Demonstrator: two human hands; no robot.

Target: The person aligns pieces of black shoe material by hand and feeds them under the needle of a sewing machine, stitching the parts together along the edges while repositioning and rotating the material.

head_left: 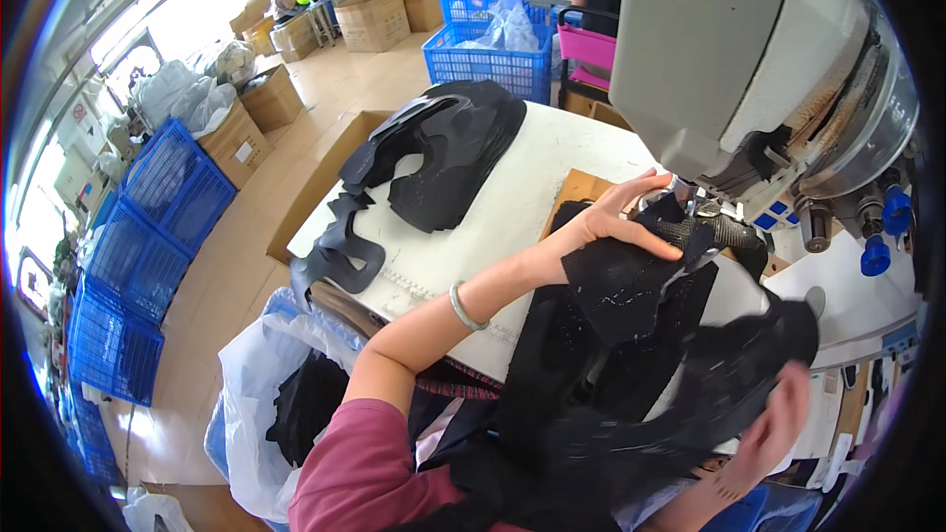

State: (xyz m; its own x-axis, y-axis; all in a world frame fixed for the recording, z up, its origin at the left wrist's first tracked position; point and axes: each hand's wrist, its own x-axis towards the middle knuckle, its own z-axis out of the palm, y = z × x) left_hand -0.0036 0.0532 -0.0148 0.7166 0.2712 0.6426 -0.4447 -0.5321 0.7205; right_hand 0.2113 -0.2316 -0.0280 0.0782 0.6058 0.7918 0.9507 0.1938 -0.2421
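My left hand (621, 222), with a pale bangle at the wrist, is at the metal sewing parts under a large grey sewing machine head (709, 49). Its thumb lies over a cut black fabric piece (616, 291), and its other fingers reach toward the metal parts. At the lower right, my right hand (778, 424) is blurred by motion. It grips the edge of another black fabric piece (719, 374), which is smeared too and hangs over my lap. A dark panel (552, 335) lies beneath the left hand's piece.
A stack of black cut pieces (458, 153) and a curved grey piece (345, 251) lie on the white table (576, 138). A bag-lined bin (251, 394) stands at the left. Blue crates (113, 320) and cartons (235, 133) line the floor. Someone sits beyond the table near a pink chair (588, 44).
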